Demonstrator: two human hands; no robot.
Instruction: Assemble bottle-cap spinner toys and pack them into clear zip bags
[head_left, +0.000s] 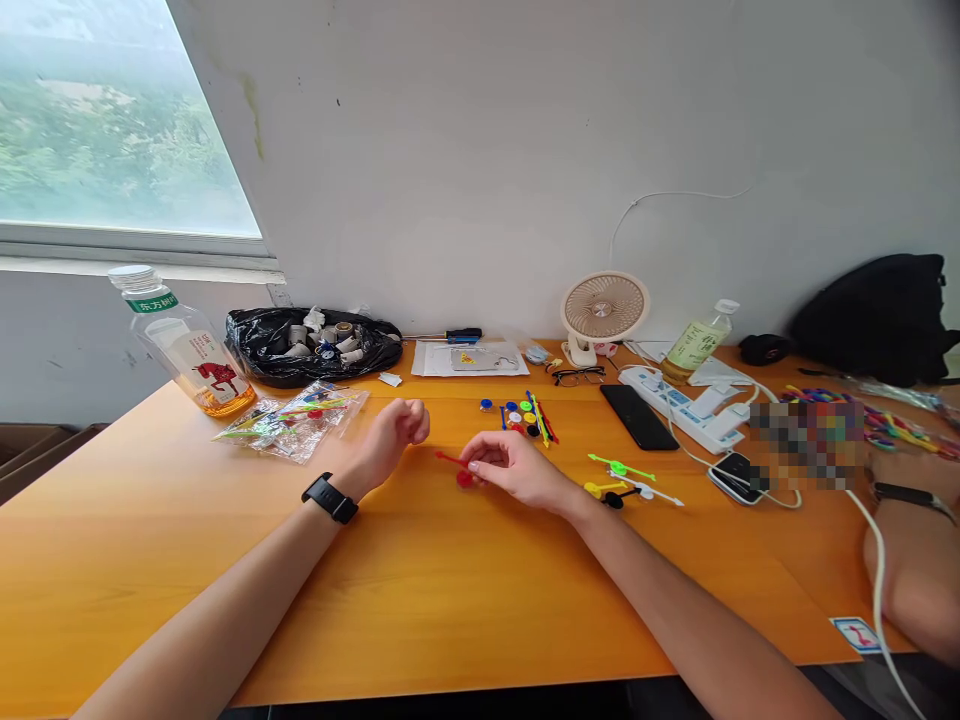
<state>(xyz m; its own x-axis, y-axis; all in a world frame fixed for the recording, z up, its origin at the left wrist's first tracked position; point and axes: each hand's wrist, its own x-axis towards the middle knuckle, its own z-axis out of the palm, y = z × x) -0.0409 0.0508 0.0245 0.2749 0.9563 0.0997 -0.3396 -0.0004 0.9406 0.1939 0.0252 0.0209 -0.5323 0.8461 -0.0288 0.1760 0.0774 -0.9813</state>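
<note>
- Pale wall point(465, 180) behind an orange-brown bench point(450, 600).
- Toward the back left, a black plastic bag point(259, 365) full of grey cylinders.
- Left hand point(394, 435) loosely curled; contents, if any, impossible to make out.
- Right hand point(517, 468) nearly closed, with thumb and fingers pinching a red arrow.
- To its right, a green arrow point(637, 473) near a white arrow point(664, 494).
- Red arrow point(452, 460) between the hands, tip leftward.
- Just below, a red disc point(464, 480).
</note>
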